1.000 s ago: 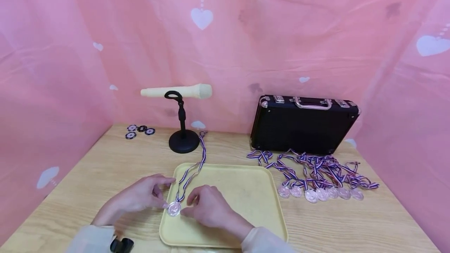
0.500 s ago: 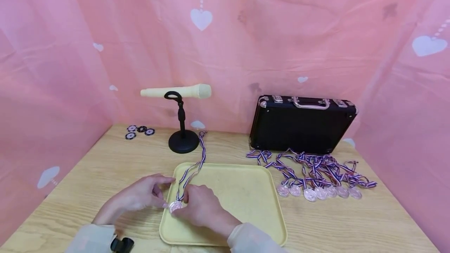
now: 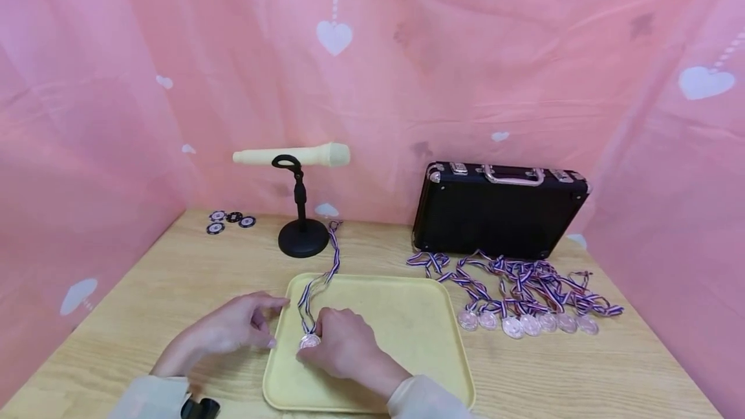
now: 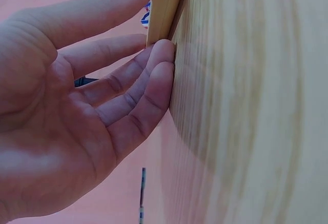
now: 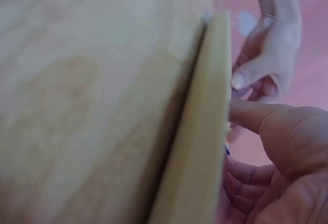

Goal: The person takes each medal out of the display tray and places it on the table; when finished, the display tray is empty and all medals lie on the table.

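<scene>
A silver medal (image 3: 310, 341) lies at the left part of the yellow tray (image 3: 401, 315). Its striped ribbon (image 3: 333, 264) runs back over the tray's far rim toward the microphone stand. Thumb and fingers of my right hand (image 3: 349, 346) pinch the medal, covering part of it. My left hand (image 3: 233, 327) is at the tray's left side, fingers loosely bent and thumb apart. In the left wrist view, the fingertips of my left hand (image 4: 87, 80) touch the tray edge (image 4: 164, 8) and the table. The tray wall (image 5: 200, 147) hides the medal in the right wrist view.
Several more medals (image 3: 512, 327) lie in a row at the right, ribbons (image 3: 524, 277) tangled behind them. A black case (image 3: 500, 212) stands at the back right. A white microphone (image 3: 291, 156) is by a black stand (image 3: 303, 238); several poker chips (image 3: 234, 217) lie back left.
My right hand has taken hold of the medal and slid it to the right, away from my left hand, its ribbon following. The left hand stays by the tray's edge.
</scene>
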### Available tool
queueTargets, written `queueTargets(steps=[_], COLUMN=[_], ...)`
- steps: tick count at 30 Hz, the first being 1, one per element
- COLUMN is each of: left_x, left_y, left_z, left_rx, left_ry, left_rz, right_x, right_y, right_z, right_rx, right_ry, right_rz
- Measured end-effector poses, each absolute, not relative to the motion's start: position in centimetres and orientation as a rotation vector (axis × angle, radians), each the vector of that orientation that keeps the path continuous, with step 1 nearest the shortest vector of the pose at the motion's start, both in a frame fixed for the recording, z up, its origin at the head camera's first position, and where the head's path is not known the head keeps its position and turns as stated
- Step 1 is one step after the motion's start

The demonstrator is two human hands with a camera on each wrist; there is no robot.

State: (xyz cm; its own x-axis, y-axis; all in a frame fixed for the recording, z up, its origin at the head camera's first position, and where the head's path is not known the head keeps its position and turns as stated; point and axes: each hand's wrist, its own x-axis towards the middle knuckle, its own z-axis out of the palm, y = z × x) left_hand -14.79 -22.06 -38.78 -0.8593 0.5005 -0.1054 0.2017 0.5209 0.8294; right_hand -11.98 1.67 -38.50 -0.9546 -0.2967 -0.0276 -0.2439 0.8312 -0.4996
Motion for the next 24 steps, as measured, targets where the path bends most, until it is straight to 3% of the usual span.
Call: queueTargets(steps=[15, 24], left_x=[-14.3, -14.8], left_y=[-23.1, -22.6], left_z=[-39.8, -39.8], left_rx=[0.649, 0.700], left_ry=[2.463, 2.453], left_rz=[1.260, 1.268], right_x=[-11.9, -13.0], right_y=[4.1, 8.6], right_z=[-38.7, -36.3], right_rx=[-0.518, -0.365], right_ry=[2.691, 2.438], right_rz=[-1.132, -1.551])
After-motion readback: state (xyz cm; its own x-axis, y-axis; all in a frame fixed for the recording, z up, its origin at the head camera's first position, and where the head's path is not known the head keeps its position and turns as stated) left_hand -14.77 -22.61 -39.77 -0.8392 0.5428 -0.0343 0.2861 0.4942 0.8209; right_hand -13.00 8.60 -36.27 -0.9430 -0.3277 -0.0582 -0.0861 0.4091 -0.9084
